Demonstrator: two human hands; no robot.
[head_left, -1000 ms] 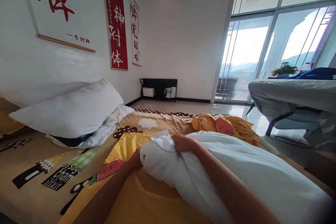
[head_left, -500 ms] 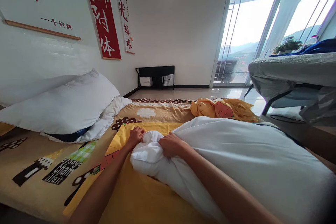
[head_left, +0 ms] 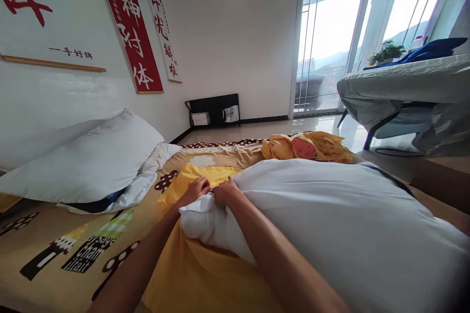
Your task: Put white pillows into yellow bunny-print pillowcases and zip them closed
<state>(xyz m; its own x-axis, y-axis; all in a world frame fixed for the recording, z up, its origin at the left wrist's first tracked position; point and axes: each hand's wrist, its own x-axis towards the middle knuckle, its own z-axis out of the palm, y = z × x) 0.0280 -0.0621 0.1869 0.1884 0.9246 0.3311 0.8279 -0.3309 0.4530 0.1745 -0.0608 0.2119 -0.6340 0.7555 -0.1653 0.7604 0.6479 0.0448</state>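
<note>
Hands meet at the centre of the frame: the left hand and the right hand lie just beside each other, both clenched on the bunched near corner of a big white pillow. The pillow fills the lower right of the frame and runs from the hands back toward the viewer, its corner gathered into a soft knot under the fingers. It lies on a yellow cover, which spreads under it at the lower centre and shows again as a fold just past the hands.

Both rest on a bed with a tan printed spread that fills the lower left. At the left of the frame, well apart from the hands, a second white pillow leans against the wall on top of a thinner white pad, with something dark blue tucked beneath it. Beyond the big pillow, at the upper centre, a crumpled yellow cloth with a red carrot print lies on the far edge of the bed.

Scrolls with red and white lettering hang on the wall at the upper left. A low black shelf stands in the far corner on the floor. At the right a tabletop draped in grey cloth carries a blue cloth and a small plant, in front of tall glass doors.
</note>
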